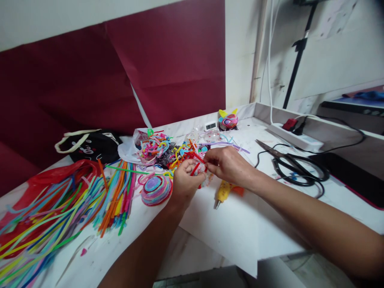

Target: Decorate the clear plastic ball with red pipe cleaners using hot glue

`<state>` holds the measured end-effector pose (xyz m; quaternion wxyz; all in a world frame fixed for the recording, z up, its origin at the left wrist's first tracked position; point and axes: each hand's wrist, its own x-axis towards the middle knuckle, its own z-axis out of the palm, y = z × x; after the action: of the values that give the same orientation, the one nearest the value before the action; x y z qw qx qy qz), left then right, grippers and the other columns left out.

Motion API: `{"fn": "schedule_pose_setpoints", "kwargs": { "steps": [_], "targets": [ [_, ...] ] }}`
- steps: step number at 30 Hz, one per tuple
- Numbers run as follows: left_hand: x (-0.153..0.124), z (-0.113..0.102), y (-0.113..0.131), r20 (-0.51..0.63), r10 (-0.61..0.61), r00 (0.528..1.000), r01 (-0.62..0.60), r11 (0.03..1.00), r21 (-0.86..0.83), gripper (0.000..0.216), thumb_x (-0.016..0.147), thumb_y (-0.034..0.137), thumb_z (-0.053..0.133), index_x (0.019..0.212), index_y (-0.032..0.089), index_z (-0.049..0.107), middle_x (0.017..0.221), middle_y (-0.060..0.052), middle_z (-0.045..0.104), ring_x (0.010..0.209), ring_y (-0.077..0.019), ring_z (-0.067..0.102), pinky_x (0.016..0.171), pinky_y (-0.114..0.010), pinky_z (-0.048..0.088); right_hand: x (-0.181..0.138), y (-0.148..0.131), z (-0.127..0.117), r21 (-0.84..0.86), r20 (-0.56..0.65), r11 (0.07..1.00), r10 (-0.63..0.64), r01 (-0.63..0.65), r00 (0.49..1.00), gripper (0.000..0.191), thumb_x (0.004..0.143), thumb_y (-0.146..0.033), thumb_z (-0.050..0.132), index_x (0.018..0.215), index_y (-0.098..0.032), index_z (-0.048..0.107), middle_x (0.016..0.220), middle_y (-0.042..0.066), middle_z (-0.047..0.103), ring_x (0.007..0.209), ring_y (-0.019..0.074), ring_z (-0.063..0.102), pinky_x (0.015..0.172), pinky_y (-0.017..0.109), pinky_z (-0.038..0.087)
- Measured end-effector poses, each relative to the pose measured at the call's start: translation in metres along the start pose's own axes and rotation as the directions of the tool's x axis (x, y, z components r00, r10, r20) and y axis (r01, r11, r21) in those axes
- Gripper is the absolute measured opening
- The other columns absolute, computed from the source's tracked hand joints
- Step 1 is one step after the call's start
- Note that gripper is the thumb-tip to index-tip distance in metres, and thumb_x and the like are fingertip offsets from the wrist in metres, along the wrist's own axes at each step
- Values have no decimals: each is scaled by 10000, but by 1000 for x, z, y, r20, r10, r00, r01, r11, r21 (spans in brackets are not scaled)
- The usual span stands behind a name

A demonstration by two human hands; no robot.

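Observation:
My left hand (pixel 185 182) and my right hand (pixel 227 164) meet over the middle of the white table (pixel 270 224). Both are closed in a pinch on a red pipe cleaner (pixel 196 167) wound around a small pale ball that is mostly hidden by my fingers. A coiled striped disc of pipe cleaners (pixel 156 189) lies just left of my left hand. A yellow glue tube (pixel 223 192) lies below my right wrist. A tangle of short coloured pipe cleaner pieces (pixel 168 150) sits just behind my hands.
A large spread of long coloured pipe cleaners (pixel 60 208) on a red bag covers the left. Black scissors (pixel 288 164) and cables lie at the right. A black bag (pixel 90 146), a small digital clock (pixel 210 125), a coloured ball figure (pixel 228 119) and a power strip (pixel 297 138) stand further back.

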<state>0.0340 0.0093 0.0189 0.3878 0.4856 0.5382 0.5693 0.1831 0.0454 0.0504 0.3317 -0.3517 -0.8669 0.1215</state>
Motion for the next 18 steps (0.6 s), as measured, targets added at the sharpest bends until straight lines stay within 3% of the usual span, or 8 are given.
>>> {"fn": "schedule_pose_setpoints", "kwargs": {
  "steps": [8, 18],
  "targets": [
    [-1, 0, 1, -4, 18, 1000, -18, 1000, 2, 308, 538, 146, 656, 837, 150, 587, 677, 30, 629, 586, -107, 577, 554, -214, 449, -1, -5, 1, -94, 25, 995, 13, -10, 1000, 142, 763, -94, 513, 730, -161, 633, 702, 27, 611, 614, 118, 468, 583, 247, 286],
    [-1, 0, 2, -2, 29, 1000, -29, 1000, 4, 341, 538, 145, 678, 867, 164, 591, 662, 42, 610, 579, -105, 568, 547, -209, 442, -1, -4, 4, 59, -90, 998, 42, -37, 995, 146, 695, -46, 562, 755, -151, 643, 704, 17, 635, 624, 122, 547, 614, 231, 360]
  ]
}}
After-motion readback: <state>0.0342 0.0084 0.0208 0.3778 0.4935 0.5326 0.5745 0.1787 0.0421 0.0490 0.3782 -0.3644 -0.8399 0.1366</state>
